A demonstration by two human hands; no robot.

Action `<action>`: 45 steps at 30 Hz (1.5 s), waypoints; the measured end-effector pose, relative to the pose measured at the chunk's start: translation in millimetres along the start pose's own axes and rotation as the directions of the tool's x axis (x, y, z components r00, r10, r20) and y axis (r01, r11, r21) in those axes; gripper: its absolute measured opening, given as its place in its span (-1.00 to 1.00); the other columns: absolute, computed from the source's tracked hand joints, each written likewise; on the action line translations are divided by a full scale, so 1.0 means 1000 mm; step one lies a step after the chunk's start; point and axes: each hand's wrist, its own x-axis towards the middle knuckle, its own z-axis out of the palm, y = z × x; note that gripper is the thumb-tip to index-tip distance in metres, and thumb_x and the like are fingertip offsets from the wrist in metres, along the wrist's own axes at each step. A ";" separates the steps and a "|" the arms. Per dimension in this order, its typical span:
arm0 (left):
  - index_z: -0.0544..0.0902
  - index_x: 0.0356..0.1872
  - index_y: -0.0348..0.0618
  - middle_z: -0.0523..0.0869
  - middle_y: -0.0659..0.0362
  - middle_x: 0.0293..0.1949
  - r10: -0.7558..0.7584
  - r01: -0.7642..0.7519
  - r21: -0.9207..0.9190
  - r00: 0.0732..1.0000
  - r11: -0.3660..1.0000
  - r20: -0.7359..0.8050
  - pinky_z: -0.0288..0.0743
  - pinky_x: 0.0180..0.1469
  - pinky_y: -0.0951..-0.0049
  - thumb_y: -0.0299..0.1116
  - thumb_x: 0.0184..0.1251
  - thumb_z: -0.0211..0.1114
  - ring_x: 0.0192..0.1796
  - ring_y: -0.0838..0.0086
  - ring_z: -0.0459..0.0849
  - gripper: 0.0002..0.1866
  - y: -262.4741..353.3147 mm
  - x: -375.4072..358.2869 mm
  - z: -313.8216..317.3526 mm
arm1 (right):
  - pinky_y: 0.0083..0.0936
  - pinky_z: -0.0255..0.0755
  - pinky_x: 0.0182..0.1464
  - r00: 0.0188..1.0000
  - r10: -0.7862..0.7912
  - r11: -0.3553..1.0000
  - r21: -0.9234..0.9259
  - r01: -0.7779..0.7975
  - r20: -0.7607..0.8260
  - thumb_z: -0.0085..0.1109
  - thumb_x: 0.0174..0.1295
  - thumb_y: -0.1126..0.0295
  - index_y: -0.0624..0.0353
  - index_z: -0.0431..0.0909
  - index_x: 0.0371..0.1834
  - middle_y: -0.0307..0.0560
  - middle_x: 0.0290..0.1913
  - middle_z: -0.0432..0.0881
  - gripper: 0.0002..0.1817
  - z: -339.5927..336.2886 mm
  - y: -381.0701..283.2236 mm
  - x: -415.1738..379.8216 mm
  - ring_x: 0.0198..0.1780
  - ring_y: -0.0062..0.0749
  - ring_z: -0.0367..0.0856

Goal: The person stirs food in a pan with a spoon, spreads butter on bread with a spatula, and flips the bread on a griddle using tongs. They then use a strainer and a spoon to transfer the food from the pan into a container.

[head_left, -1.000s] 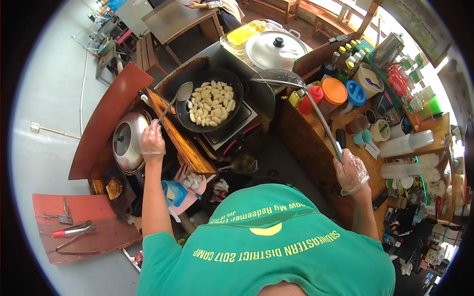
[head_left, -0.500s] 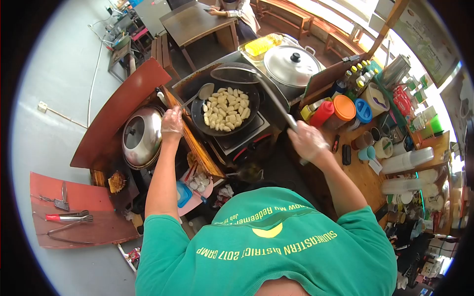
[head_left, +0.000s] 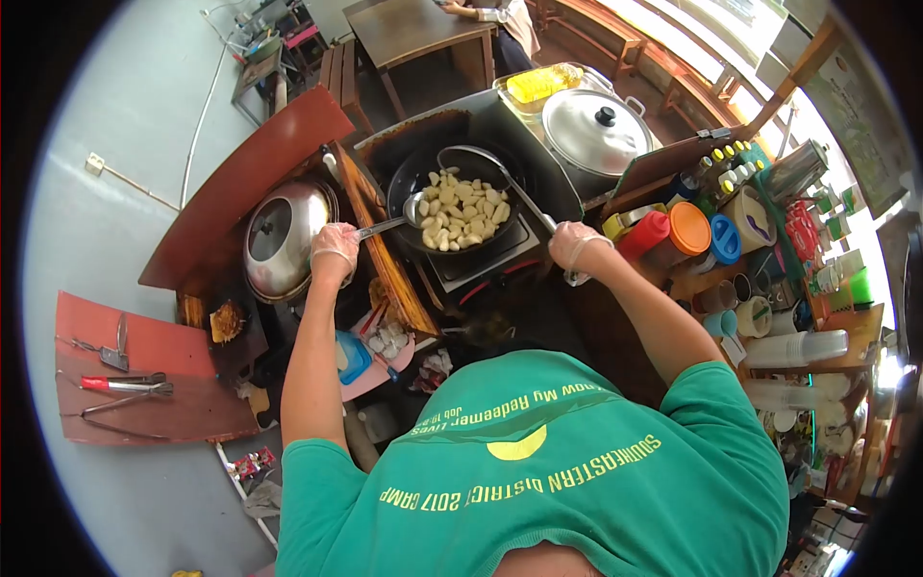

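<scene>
A dark wok (head_left: 399, 178) on the stove holds many pale, oval food pieces (head_left: 463, 213). My gloved left hand (head_left: 335, 250) is closed around the handle of a metal ladle (head_left: 413, 209), whose bowl touches the left side of the pieces. In my gloved right hand (head_left: 575, 248) is the long handle of a round wire skimmer (head_left: 473, 154). Its hoop lies inside the wok at the far side, over or against the pieces; exact contact is hard to tell. Both gloves are clear plastic.
Left of the wok stands a lidded metal pot (head_left: 281, 240) behind a wooden divider (head_left: 370, 245). A larger lidded pot (head_left: 596, 135) and a yellow oil bottle (head_left: 544, 83) are at the back right. Squeeze bottles, tubs and cups crowd the right counter (head_left: 707, 288). A person sits beyond.
The skimmer has come down from above the wok's far rim into the wok. The ladle's bowl has dropped toward the pieces' left edge. My right hand has moved inward; the view has shifted slightly.
</scene>
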 end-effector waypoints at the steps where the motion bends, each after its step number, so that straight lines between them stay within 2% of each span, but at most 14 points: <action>1: 0.75 -0.39 -0.25 0.76 -0.06 -0.38 -0.010 0.011 -0.068 1.000 0.998 0.013 0.60 -0.15 0.24 -0.32 0.19 0.32 -0.29 0.15 0.76 -0.81 -0.005 -0.002 0.003 | -0.22 0.62 -0.07 0.998 0.061 0.997 0.045 -0.061 -0.013 0.12 0.18 0.29 0.44 0.63 -0.16 0.31 -0.19 0.70 -0.64 -0.012 -0.006 -0.013 -0.10 0.02 0.73; 2: 0.75 -0.39 -0.25 0.76 -0.06 -0.38 -0.020 0.021 -0.068 1.000 0.997 0.021 0.60 -0.15 0.24 -0.32 0.19 0.32 -0.29 0.15 0.76 -0.81 -0.008 -0.004 0.009 | -0.30 0.64 -0.14 0.939 -0.311 0.791 -0.508 0.341 0.146 0.37 -0.01 0.28 0.38 0.68 -0.33 0.22 -0.29 0.73 -0.67 0.004 0.016 0.003 -0.18 -0.05 0.76; 5: 0.72 -0.35 -0.28 0.73 0.15 -0.49 -0.258 0.346 -0.375 0.929 0.860 0.265 0.60 -0.48 0.42 -0.34 0.20 0.33 -0.46 0.49 0.68 -0.82 -0.002 -0.011 0.016 | -0.34 0.65 -0.18 0.921 -0.326 0.752 -0.532 0.389 0.212 0.63 -0.33 0.18 0.31 0.68 -0.42 0.13 -0.38 0.72 -0.52 -0.009 0.025 0.007 -0.26 -0.05 0.75; 12: 0.66 -0.24 -0.25 0.63 0.27 -0.43 -0.377 0.478 -0.799 0.860 0.366 0.342 0.59 -0.54 0.48 -0.44 0.24 0.33 -0.52 0.59 0.52 -0.87 0.009 -0.017 0.052 | -0.29 0.59 -0.13 0.830 -0.519 0.755 -0.346 0.557 0.204 0.69 -0.58 -0.11 0.21 0.62 -0.35 -0.01 -0.37 0.68 -0.25 -0.036 0.040 0.020 -0.23 0.01 0.69; 16: 0.66 -0.23 -0.24 0.61 0.28 -0.46 -0.498 0.496 -0.749 0.829 0.440 0.256 0.58 -0.56 0.47 -0.47 0.25 0.31 -0.55 0.58 0.50 -0.89 0.040 -0.007 0.042 | -0.25 0.65 -0.19 0.766 -0.627 0.714 -0.291 0.637 0.141 0.59 -0.20 0.04 0.22 0.55 -0.39 -0.06 -0.46 0.60 -0.47 -0.048 0.044 0.021 -0.40 -0.04 0.67; 17: 0.66 -0.23 -0.24 0.61 0.28 -0.46 -0.495 0.493 -0.750 0.831 0.441 0.255 0.58 -0.56 0.47 -0.47 0.25 0.31 -0.55 0.58 0.50 -0.89 0.049 -0.003 0.040 | -0.22 0.68 -0.22 0.924 -0.319 0.914 0.326 0.241 0.210 0.42 -0.01 0.18 0.21 0.52 -0.41 -0.11 -0.52 0.50 -0.65 -0.053 0.042 0.016 -0.50 -0.12 0.62; 18: 0.67 -0.21 -0.26 0.62 0.27 -0.46 -0.521 0.524 -0.712 0.814 0.468 0.257 0.58 -0.57 0.47 -0.46 0.27 0.30 -0.56 0.57 0.52 -0.87 0.058 0.002 0.038 | -0.20 0.72 -0.25 0.889 -0.070 0.604 0.728 -0.323 0.452 0.25 0.17 0.31 0.21 0.49 -0.43 -0.16 -0.58 0.41 -0.79 -0.060 0.037 0.011 -0.59 -0.20 0.57; 20: 0.68 -0.19 -0.27 0.64 0.26 -0.46 -0.544 0.550 -0.672 0.800 0.495 0.254 0.58 -0.57 0.47 -0.44 0.29 0.29 -0.57 0.56 0.53 -0.85 0.073 0.005 0.037 | -0.17 0.74 -0.26 0.890 -0.048 0.551 0.755 -0.355 0.454 0.09 0.22 0.42 0.21 0.47 -0.45 -0.20 -0.61 0.32 -0.87 -0.063 0.033 0.011 -0.62 -0.30 0.55; 26: 0.72 -0.19 -0.32 0.76 -0.04 -0.39 0.061 -0.124 -0.328 0.978 0.937 -0.197 0.63 -0.24 0.34 -0.37 0.33 0.23 -0.37 0.21 0.77 -0.78 0.077 0.010 0.041 | -0.22 0.77 -0.24 0.917 -0.056 0.525 0.793 -0.311 0.396 -0.08 0.28 0.56 0.23 0.33 -0.55 -0.27 -0.66 0.12 -0.79 -0.058 0.033 0.014 -0.60 -0.52 0.55; 30: 0.71 -0.18 -0.26 0.73 -0.14 -0.28 0.248 -0.287 -0.088 0.918 0.954 -0.309 0.58 -0.09 0.13 -0.35 0.35 0.19 -0.19 -0.01 0.72 -0.79 0.068 0.022 0.015 | -0.30 0.78 -0.21 0.956 -0.226 0.647 0.763 0.004 0.186 -0.01 0.23 0.62 0.23 0.24 -0.59 -0.24 -0.65 0.10 -0.76 -0.035 0.053 0.033 -0.58 -0.54 0.56; 34: 0.68 -0.15 -0.26 0.71 -0.13 -0.27 0.387 -0.370 0.115 0.861 0.922 -0.331 0.56 -0.09 0.10 -0.36 0.38 0.15 -0.18 -0.03 0.67 -0.78 0.035 0.039 0.010 | -0.33 0.73 -0.18 0.966 -0.097 0.619 0.774 -0.130 0.240 0.21 0.14 0.49 0.25 0.35 -0.57 -0.12 -0.66 0.32 -0.77 -0.037 0.050 0.032 -0.49 -0.35 0.67; 35: 0.68 -0.15 -0.26 0.71 -0.13 -0.27 0.388 -0.372 0.115 0.859 0.921 -0.333 0.56 -0.09 0.10 -0.36 0.38 0.15 -0.18 -0.03 0.67 -0.78 0.030 0.040 0.010 | -0.31 0.68 -0.19 0.962 -0.255 0.904 0.379 0.199 0.103 0.36 0.00 0.37 0.25 0.47 -0.42 -0.11 -0.64 0.43 -0.75 -0.040 0.050 0.031 -0.47 -0.25 0.66; 36: 0.68 -0.14 -0.27 0.73 -0.12 -0.25 0.346 -0.319 0.136 0.893 0.938 -0.289 0.55 -0.07 0.11 -0.36 0.37 0.16 -0.17 -0.02 0.68 -0.78 0.028 0.039 0.007 | -0.29 0.62 -0.21 0.892 -0.447 0.880 -0.150 0.451 0.065 0.52 -0.15 0.26 0.24 0.59 -0.26 -0.11 -0.62 0.55 -0.58 -0.042 0.051 0.031 -0.45 -0.15 0.65; 45: 0.71 -0.21 -0.25 0.75 -0.09 -0.33 0.037 -0.037 -0.067 0.999 0.997 -0.004 0.59 -0.12 0.21 -0.31 0.31 0.21 -0.25 0.08 0.74 -0.77 0.016 0.003 0.004 | -0.30 0.59 -0.09 0.851 -0.493 0.776 -0.351 0.525 0.183 0.66 -0.64 -0.18 0.24 0.61 -0.40 0.01 -0.34 0.70 -0.20 -0.008 0.060 0.033 -0.19 0.02 0.70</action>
